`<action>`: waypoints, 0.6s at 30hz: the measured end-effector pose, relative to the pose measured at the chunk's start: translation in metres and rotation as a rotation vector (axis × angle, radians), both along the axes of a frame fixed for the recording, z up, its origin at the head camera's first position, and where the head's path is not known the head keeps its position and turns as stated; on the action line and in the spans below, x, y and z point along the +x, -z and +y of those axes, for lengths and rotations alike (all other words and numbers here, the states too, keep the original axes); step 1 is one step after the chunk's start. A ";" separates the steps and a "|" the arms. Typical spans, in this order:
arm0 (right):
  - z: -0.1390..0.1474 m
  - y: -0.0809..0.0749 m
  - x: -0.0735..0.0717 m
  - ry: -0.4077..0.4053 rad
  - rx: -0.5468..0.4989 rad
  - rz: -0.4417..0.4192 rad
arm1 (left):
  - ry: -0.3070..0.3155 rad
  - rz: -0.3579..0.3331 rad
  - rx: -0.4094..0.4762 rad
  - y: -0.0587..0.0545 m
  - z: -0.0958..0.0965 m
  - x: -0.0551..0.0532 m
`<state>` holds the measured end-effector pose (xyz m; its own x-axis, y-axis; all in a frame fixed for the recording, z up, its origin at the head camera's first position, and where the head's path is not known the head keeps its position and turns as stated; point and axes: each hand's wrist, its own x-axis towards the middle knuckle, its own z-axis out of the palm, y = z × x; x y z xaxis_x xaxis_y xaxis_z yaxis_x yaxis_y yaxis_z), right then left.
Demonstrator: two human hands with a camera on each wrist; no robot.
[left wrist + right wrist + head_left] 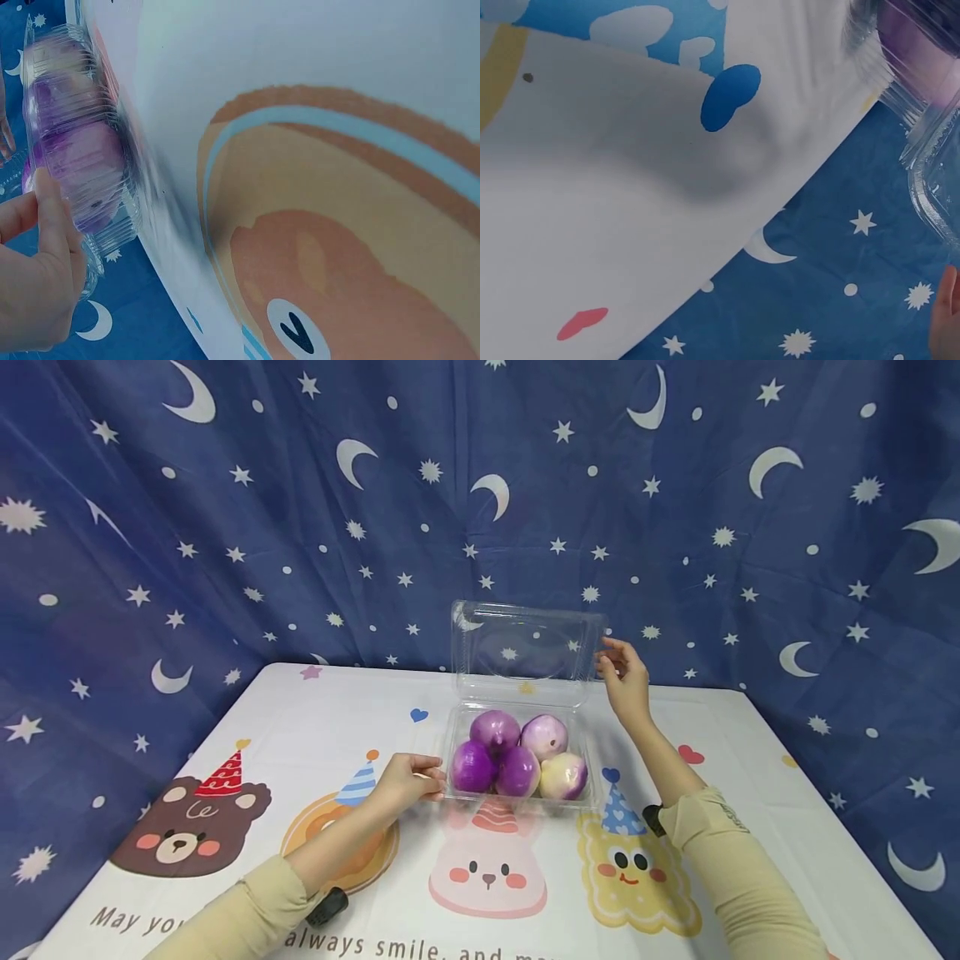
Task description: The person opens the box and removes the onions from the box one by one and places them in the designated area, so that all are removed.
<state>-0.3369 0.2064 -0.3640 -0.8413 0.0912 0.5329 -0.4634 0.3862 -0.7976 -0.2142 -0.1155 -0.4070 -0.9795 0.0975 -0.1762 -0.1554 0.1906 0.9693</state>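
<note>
A clear plastic clamshell box [588,777] sits on the table with its lid [525,647] raised upright at the back. Inside lie several round, glossy purple-and-whitish vegetables [517,771] that look like onions; one at the front right is mostly cream [562,776]. My left hand [405,785] pinches the box's left rim near the front corner, thumb and fingers right at the edge in the left wrist view too. At the lid's right edge, my right hand [626,683] holds it between thumb and bent fingers. Only part of that hand [946,319] shows in the right wrist view.
A white tablecloth [360,710] printed with cartoon animals, hearts and lettering covers the table. Close behind the raised lid hangs a dark blue curtain [420,510] with moons and stars. Dark bands [327,907] sit on both wrists.
</note>
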 end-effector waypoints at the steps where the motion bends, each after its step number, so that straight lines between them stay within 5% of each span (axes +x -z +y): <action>1: 0.001 0.000 0.001 -0.015 0.005 -0.018 | 0.000 -0.001 0.003 0.000 0.000 0.000; 9: 0.008 0.003 0.001 -0.184 0.092 -0.217 | -0.006 -0.002 0.006 -0.002 0.001 0.004; 18: 0.009 0.014 0.002 -0.218 0.106 -0.355 | -0.004 -0.002 0.009 -0.004 0.001 0.007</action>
